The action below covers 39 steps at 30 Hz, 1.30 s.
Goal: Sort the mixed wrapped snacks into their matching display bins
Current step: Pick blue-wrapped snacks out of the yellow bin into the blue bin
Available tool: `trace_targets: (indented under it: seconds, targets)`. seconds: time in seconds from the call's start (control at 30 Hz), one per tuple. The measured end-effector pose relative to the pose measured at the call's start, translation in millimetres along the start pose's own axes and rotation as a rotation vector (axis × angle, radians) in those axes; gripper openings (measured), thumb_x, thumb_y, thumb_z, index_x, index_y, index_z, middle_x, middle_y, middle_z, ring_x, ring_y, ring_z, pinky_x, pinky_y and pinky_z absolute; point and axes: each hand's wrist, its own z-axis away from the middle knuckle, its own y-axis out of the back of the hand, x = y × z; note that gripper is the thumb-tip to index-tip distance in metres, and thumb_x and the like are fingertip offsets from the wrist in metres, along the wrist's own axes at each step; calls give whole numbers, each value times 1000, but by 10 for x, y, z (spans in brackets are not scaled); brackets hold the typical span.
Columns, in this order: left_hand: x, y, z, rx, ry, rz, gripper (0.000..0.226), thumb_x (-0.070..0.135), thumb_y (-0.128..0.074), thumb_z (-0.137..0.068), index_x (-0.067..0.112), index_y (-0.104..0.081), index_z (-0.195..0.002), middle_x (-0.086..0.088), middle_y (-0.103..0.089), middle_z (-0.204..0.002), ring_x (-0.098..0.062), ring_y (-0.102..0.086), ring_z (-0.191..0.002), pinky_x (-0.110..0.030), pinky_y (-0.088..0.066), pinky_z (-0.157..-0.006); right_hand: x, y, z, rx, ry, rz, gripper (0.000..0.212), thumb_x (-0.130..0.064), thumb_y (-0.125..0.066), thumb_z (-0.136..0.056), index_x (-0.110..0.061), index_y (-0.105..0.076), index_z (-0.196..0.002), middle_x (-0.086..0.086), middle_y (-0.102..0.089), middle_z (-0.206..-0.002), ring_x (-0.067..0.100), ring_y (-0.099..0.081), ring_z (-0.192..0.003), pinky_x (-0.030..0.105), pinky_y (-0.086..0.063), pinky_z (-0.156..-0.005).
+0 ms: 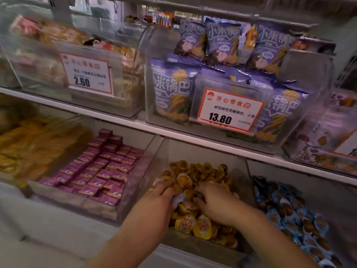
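Head view: your left hand (161, 196) pinches a blue-wrapped snack (177, 198) among the yellow-wrapped snacks (195, 225) in the middle bin (202, 246) — your right hand (214, 200) digs in beside it, fingers curled; its hold I cannot tell.

Two bare forearms come into the picture from the bottom edge, and no sleeve is visible on either of them up to the edge of the frame. The left hand (160, 192) wears a thin ring (151, 189) of yellow, gold-like colour on one finger; which finger it is cannot be told exactly because the picture is a little blurred. The right hand (214, 200) shows no ring or band on the parts that are visible. No watch, bracelet or glove can be seen on either wrist. The fingernails are too blurred to describe.
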Motion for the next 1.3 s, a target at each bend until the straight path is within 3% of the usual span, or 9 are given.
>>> trace_targets:
  seconds: [0.1, 0.2, 0.33, 0.57, 0.77, 1.0, 1.17, 1.23, 1.3]
  targets:
    - [47, 13, -22, 136, -1, 100, 21, 31, -51, -99, 22, -63, -114, 9, -55, -127, -14, -58, -109, -29, -47, -92, 89, 92, 31, 9, -88, -118, 26, -37, -54, -98, -23, -68, -115, -1, -68, -114, 17, -62, -104, 28, -49, -82]
    - [107, 82, -65, 259, 117, 343, 18, 32, -55, -97, 30, -62, -114, 22, -62, -101, 4, -58, -85, -8, -42, -72, 131, 248, -105, 22, -141, -135, 19, -30, -52, -99, -23, -69, -105, 0, -67, -106, 16, -62, -95, 24, -44, -67]
    - [91, 73, -118, 272, 134, 376, 22, 31, -53, -98, 29, -60, -119, 14, -68, -108, -4, -62, -95, -22, -47, -80, 108, 378, -512, 259, -97, -72, 26, -27, -47, -98, -22, -67, -114, 2, -63, -126, 23, -57, -118, 32, -46, -99]
    - [13, 28, -95, 21, 50, 101, 36, 43, -34, -92, 33, -53, -120, 8, -59, -117, -16, -52, -102, -34, -43, -87, 211, -44, -996, -107, -251, 359, 61, -63, -46, -86, -25, -51, -134, 10, -49, -136, 32, -44, -126, 54, -38, -99]
    - [-11, 24, -89, 53, 33, 153, 26, 38, -43, -97, 32, -55, -120, 8, -58, -114, -16, -55, -102, -36, -45, -88, 236, 68, -1057, -240, -224, 332, 82, -72, -56, -51, -32, -52, -123, 2, -56, -125, 27, -58, -112, 46, -48, -94]
    - [0, 26, -83, 71, 17, 174, 25, 38, -42, -97, 33, -55, -118, 9, -58, -111, -14, -53, -100, -34, -45, -84, 231, -52, -1034, -133, -128, 115, 40, -51, -70, -68, -28, -58, -100, 4, -61, -108, 23, -61, -97, 34, -53, -81]
    - [12, 12, -115, 118, 62, 231, 25, 37, -45, -97, 33, -57, -119, 10, -60, -110, -12, -54, -100, -31, -46, -83, 212, -127, -1026, -14, -163, -16, 29, -35, -79, -70, -22, -66, -92, 1, -66, -100, 19, -64, -93, 28, -51, -69]
    - [30, 18, -129, 142, 81, 270, 24, 36, -47, -98, 31, -59, -118, 9, -63, -109, -10, -57, -99, -33, -48, -84, 202, -91, -1038, -83, -175, -4, 26, -33, -78, -71, -21, -66, -90, -1, -65, -94, 16, -64, -86, 23, -46, -60]
    - [40, 26, -134, 154, 100, 303, 24, 35, -49, -98, 29, -60, -118, 9, -66, -108, -10, -59, -99, -32, -48, -85, 176, -44, -1067, -228, -175, 31, 22, -32, -73, -73, -21, -67, -91, 0, -67, -93, 18, -65, -85, 28, -55, -69]
